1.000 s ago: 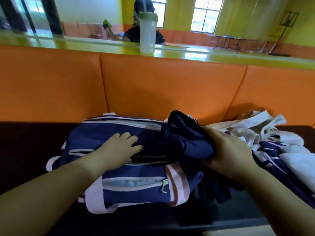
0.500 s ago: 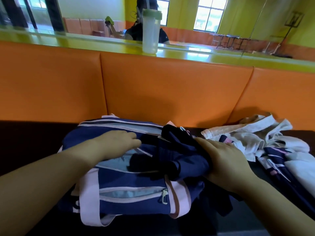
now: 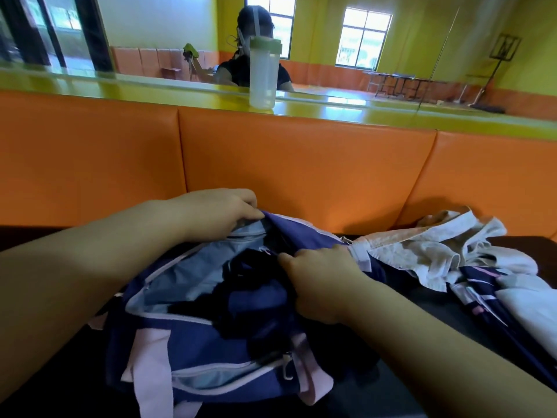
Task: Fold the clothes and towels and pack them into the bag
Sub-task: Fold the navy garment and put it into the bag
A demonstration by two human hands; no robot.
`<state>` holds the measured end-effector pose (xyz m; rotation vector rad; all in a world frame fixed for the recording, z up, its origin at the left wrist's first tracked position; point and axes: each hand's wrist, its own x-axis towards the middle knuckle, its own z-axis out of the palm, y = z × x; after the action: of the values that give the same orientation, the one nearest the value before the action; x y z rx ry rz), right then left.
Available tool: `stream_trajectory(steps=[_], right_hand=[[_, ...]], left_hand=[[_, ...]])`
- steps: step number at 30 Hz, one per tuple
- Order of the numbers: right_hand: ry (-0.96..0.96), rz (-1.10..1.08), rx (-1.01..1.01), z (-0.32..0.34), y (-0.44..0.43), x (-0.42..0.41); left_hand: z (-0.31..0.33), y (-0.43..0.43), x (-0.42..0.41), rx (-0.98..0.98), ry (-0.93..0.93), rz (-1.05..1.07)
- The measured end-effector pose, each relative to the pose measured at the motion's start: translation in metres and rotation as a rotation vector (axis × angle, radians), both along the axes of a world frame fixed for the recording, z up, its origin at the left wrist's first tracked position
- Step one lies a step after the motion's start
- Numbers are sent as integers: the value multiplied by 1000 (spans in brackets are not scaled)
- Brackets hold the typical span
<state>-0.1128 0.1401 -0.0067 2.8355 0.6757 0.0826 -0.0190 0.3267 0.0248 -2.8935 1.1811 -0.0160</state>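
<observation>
Clothes (image 3: 256, 285) of dark fabric sit partly inside the open blue bag (image 3: 211, 351) on the seat, left hand (image 3: 223, 215) gripping its rim, right hand (image 3: 319, 282) clamped on the garment, while a crumpled pile (image 3: 437, 251) beside it looks unpacked.

Daylight enters from the windows (image 3: 366, 37) at 12 and 1 o'clock; glare streaks the glossy green ledge (image 3: 331, 108); the foreground sits dim, the dark seat (image 3: 437, 303) nearly black; wide-angle bending bows the edges; the forearms at 7 and 5 o'clock look soft.
</observation>
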Motion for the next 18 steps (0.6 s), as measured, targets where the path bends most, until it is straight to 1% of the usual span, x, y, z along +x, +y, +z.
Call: stream_trajectory(steps=[3, 8, 11, 15, 16, 18], right_hand=[[-48, 5, -26, -3, 26, 7], [-205, 150, -108, -35, 48, 12], [-294, 165, 39, -54, 49, 18], [-161, 34, 292, -49, 57, 26], [-108, -4, 336, -47, 57, 30], [-63, -56, 386, -47, 57, 36]], left_hand=[[9, 1, -5, -75, -49, -11], [15, 7, -12, -149, -84, -28], [6, 17, -11, -184, -100, 0], [-6, 32, -22, -257, -72, 7], [-10, 37, -27, -274, -107, 4], [-18, 50, -40, -323, -194, 28]])
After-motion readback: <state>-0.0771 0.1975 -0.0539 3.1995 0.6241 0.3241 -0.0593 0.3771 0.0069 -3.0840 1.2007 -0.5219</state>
